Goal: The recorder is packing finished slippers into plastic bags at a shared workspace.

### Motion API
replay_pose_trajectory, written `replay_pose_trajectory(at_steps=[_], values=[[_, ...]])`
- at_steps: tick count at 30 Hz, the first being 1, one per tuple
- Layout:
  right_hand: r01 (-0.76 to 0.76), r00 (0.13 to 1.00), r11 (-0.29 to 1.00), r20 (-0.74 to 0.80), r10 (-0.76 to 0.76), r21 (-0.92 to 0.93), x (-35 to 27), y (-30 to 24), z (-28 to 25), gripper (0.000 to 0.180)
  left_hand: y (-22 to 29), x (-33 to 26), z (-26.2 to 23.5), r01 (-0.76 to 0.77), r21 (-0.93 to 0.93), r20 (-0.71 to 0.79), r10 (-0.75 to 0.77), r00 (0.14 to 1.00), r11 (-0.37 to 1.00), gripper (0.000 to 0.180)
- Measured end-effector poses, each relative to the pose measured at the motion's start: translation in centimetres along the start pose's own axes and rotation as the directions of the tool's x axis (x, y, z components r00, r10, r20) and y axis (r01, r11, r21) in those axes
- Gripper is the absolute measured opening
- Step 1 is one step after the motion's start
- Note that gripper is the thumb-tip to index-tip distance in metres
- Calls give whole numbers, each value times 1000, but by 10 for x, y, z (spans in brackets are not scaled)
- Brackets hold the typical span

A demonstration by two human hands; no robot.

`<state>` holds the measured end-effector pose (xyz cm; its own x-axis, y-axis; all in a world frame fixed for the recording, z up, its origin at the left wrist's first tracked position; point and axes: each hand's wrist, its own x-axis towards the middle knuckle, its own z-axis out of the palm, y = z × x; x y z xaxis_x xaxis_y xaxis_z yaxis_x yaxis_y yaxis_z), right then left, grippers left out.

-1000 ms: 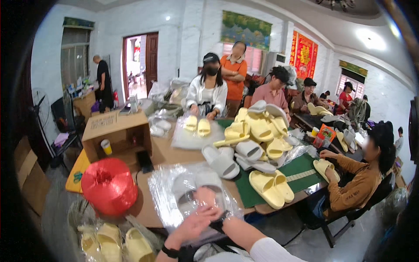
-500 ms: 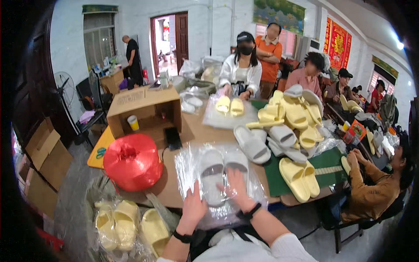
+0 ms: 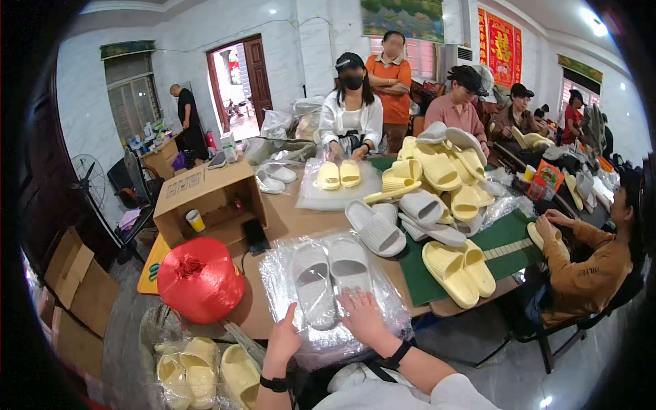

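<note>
Left hand (image 3: 283, 338): low beside the heel of the left grey slipper, one finger pointing away from the body; cannot tell whether the others pinch the plastic
Right hand (image 3: 362, 316): open, fingers spread, palm down over the heel end of the right grey slipper
Wrists: a black band on each
Grey slippers (image 3: 313, 290): one pair, side by side, toes away from the wearer, at the near edge of the table (image 3: 301, 222); cannot tell if inside the clear plastic bags (image 3: 279, 270) or on top
Lower left: yellow slippers (image 3: 201, 372) in clear wrapping, below table level
Red roll (image 3: 201, 281): large, shiny, on the table left of the hands; green-handled scissors (image 3: 154, 271) just beyond its left side
Box (image 3: 212, 181): cardboard, open side toward the wearer, yellow-and-white cup (image 3: 195, 220) at its mouth, black phone (image 3: 255, 236) near its right corner
Green mat (image 3: 512, 272): to the right, bearing a yellow pair and a mixed heap (image 3: 441, 171) of yellow and grey slippers
Right side: seated co-worker in brown (image 3: 581, 266), hands at a yellow slipper
Across the table: co-worker in white (image 3: 350, 123), hands by a yellow pair (image 3: 339, 175) on plastic
Behind: person in orange (image 3: 389, 78), arms folded
</note>
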<state>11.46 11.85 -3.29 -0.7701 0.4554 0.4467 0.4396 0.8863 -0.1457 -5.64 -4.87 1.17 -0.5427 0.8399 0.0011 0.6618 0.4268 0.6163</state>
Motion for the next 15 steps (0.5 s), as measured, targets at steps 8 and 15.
replay_pose_trajectory(at_steps=[8, 15], values=[[118, 983, 793, -184, -7, 598, -62, 18, -99, 4, -20, -17, -26, 109, -541, 204, 5, 979, 834, 80], [-23, 999, 903, -15, 33, 429, -60, 84, -99, 35, -33, -27, -14, 165, -621, 230, -23, 973, 766, 47]])
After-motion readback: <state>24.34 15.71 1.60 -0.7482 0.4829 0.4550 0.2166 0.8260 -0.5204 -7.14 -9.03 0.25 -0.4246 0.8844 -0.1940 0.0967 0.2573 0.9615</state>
